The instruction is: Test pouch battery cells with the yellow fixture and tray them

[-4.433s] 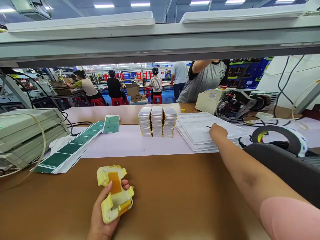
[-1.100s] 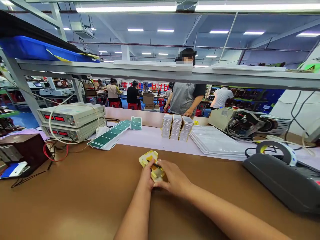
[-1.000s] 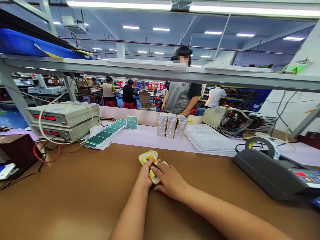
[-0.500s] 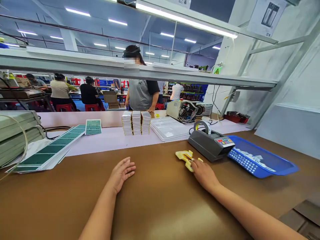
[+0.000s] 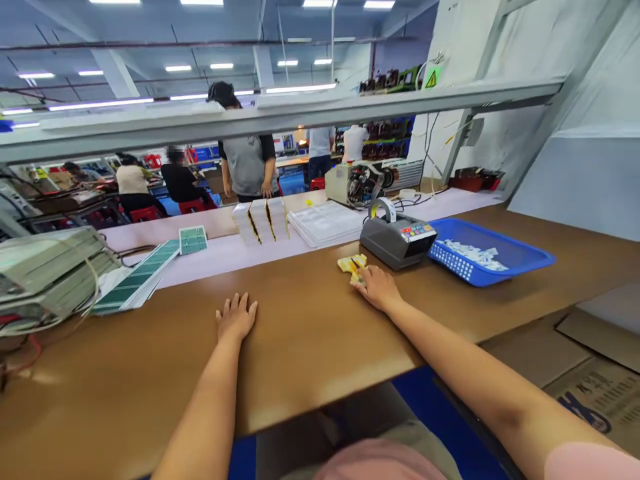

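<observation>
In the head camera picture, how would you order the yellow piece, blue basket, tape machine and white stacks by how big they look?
Largest to smallest:
1. Blue basket
2. Tape machine
3. White stacks, taken together
4. Yellow piece, partly hidden by the right hand

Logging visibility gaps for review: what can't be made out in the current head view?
Head view, all:
Yellow piece: near end covered by right hand, whose back also hides its grip.
Grey units: cut off by left edge.
Tape dispenser: writing on its buttons too small.
</observation>
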Tool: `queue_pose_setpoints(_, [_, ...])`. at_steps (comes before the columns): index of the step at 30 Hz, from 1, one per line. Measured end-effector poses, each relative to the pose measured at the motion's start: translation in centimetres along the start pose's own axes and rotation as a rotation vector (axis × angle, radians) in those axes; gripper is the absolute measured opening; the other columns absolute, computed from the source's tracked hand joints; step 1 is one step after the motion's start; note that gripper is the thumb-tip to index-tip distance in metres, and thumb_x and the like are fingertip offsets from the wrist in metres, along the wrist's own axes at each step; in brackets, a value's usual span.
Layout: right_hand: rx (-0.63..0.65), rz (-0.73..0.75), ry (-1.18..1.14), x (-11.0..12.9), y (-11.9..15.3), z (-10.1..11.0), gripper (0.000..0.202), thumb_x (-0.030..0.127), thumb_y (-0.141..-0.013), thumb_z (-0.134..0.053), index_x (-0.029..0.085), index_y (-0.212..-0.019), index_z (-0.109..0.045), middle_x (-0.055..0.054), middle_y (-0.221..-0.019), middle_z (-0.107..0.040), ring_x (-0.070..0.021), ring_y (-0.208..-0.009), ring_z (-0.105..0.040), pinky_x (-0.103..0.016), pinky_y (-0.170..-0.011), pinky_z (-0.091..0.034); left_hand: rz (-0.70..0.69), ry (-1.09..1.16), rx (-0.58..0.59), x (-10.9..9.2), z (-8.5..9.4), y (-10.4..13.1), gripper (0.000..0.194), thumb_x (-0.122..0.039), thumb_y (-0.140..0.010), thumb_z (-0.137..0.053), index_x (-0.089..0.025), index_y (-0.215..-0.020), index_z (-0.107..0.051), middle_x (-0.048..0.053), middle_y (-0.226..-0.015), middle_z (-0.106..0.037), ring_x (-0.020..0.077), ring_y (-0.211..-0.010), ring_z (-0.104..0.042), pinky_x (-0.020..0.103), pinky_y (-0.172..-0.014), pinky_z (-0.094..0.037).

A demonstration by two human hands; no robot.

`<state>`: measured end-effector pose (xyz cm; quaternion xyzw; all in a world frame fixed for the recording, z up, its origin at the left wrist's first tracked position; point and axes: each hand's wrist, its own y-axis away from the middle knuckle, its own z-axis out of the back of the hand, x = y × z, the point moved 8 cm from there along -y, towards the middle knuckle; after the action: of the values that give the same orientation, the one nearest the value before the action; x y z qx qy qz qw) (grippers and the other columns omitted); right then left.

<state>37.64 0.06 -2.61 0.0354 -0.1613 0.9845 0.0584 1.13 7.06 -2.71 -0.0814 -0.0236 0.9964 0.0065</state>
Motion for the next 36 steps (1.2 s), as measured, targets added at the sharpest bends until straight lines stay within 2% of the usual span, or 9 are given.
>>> queue_pose_setpoints(4, [-0.092, 0.001, -0.013, -1.1, 1.1, 0.7, 0.049, 0.051, -0.085, -0.029, 0.018, -0.118, -0.045, -0.013, -0.121, -0.043, -0.0255, -0.104, -0.043, -0.038, -0.084, -0.034, 0.005, -0.058, 0.071, -0.2, -0.7, 4.2, 0.062, -0.055, -0.081, -0.018, -0.025, -0.134, -0.028, 0.003, -0.144, -0.019, 0.0274, -0.130, -0.013, 0.051, -0.102, -0.009])
queue_pose_setpoints(10, [-0.085, -0.010, -0.082, -2.0, 2.0, 0.8, 0.046, 0.046, -0.086, -0.028, 0.017, -0.116, -0.046, -0.013, -0.116, -0.046, -0.0263, -0.100, -0.045, -0.038, -0.079, -0.037, 0.062, -0.091, 0.084, 2.1, 0.0, 10.1, 0.064, -0.058, -0.079, -0.017, -0.028, -0.135, -0.025, 0.000, -0.144, -0.018, 0.0261, -0.130, -0.013, 0.051, -0.102, -0.009])
queue_pose_setpoints(15, [-0.057, -0.034, -0.160, -2.4, 2.1, 0.8, 0.044, 0.044, -0.086, -0.029, 0.016, -0.117, -0.045, -0.014, -0.117, -0.045, -0.0261, -0.102, -0.044, -0.038, -0.079, -0.038, 0.095, -0.104, 0.028, 3.1, 1.0, 12.6, 0.061, -0.056, -0.080, -0.020, -0.027, -0.133, -0.031, 0.002, -0.142, -0.024, 0.0273, -0.128, -0.020, 0.051, -0.101, -0.015])
queue_pose_setpoints(22, [-0.133, -0.024, -0.236, -2.7, 1.5, 1.2, 0.040, 0.040, -0.085, -0.032, 0.015, -0.114, -0.047, -0.012, -0.114, -0.048, -0.0244, -0.102, -0.046, -0.037, -0.082, -0.038, 0.107, -0.140, -0.063, 3.1, 1.5, 11.7, 0.056, -0.049, -0.083, -0.021, -0.020, -0.128, -0.038, 0.006, -0.138, -0.033, 0.0258, -0.126, -0.026, 0.049, -0.100, -0.019])
queue_pose_setpoints(27, [-0.205, 0.094, -0.251, -0.7, 1.4, 1.7, 0.039, 0.037, -0.086, -0.030, 0.013, -0.111, -0.049, -0.012, -0.111, -0.052, -0.0241, -0.103, -0.046, -0.037, -0.085, -0.038, 0.121, -0.141, -0.082, 3.7, 1.8, 10.3, 0.053, -0.044, -0.083, -0.025, -0.017, -0.125, -0.042, 0.007, -0.136, -0.037, 0.0262, -0.124, -0.029, 0.049, -0.099, -0.022])
queue_pose_setpoints(36, [-0.226, 0.245, -0.285, 2.5, 2.2, 2.5, 0.036, 0.036, -0.087, -0.028, 0.018, -0.104, -0.053, -0.011, -0.108, -0.056, -0.0238, -0.100, -0.051, -0.041, -0.087, -0.037, 0.107, -0.086, -0.059, 4.3, 1.7, 7.6, 0.053, -0.044, -0.083, -0.025, -0.018, -0.126, -0.041, 0.006, -0.137, -0.035, 0.0257, -0.126, -0.026, 0.048, -0.101, -0.019])
